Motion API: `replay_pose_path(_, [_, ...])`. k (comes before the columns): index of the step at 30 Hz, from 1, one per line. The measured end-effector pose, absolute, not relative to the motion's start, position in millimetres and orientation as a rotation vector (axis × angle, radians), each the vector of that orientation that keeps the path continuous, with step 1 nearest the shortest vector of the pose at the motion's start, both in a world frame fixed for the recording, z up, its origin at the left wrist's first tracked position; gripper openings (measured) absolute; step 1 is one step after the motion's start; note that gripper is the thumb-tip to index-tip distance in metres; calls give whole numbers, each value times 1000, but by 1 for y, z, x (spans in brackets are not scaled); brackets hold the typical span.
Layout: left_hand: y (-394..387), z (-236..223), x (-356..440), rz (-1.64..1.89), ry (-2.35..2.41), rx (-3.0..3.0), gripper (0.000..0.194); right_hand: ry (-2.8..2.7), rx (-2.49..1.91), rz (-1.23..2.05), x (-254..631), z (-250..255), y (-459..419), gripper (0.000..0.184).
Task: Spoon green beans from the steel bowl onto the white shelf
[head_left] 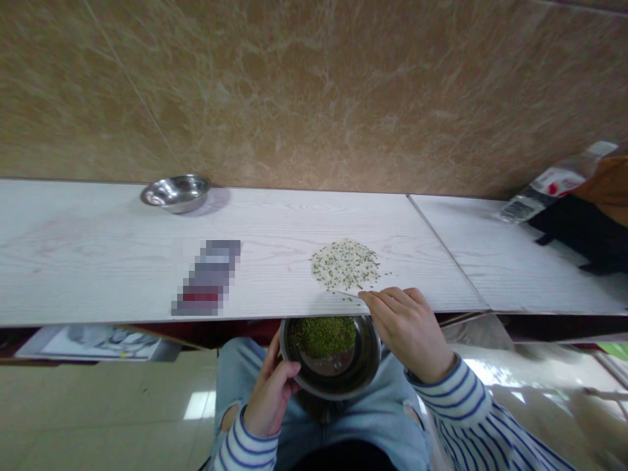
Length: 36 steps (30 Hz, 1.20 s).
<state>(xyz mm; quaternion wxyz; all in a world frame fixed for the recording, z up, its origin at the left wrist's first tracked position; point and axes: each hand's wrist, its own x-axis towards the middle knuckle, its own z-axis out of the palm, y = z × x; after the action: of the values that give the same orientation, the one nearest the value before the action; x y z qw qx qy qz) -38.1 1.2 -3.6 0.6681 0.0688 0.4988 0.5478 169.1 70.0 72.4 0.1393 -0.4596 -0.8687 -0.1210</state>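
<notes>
My left hand grips the near left rim of a steel bowl, thumb over the edge. The bowl sits at my lap, just below the table edge, and green mung beans lie in its far part. A pile of white rice mixed with green beans is spread on the table beyond it. My right hand is closed on a thin, pale, pointed tool, whose tip lies at the pile's near edge. The part of the tool inside the fingers is hidden.
A second steel bowl stands at the back left, near the wall. A pixelated flat object lies left of the pile. At the far right, a plastic bottle leans against a dark and brown bag. An open drawer juts out below left.
</notes>
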Motion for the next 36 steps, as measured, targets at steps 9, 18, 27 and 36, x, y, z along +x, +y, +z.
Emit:
replay_pose_path(9, [0,-4,-39,1245,1134,146,73,-2498,-1321,-327,169,75,72,25])
replay_pose_path(18, [1,-3,-38,1238,1143,157,74,-2523,-1294,-317,166,75,69,23])
replay_pose_path(27, [1,-4,-41,1233,1149,159,76,-2505,-1355,-353,162,75,76,23])
replay_pose_path(36, [1,-4,-42,1234,1145,159,76,-2506,-1342,-300,158,76,78,22])
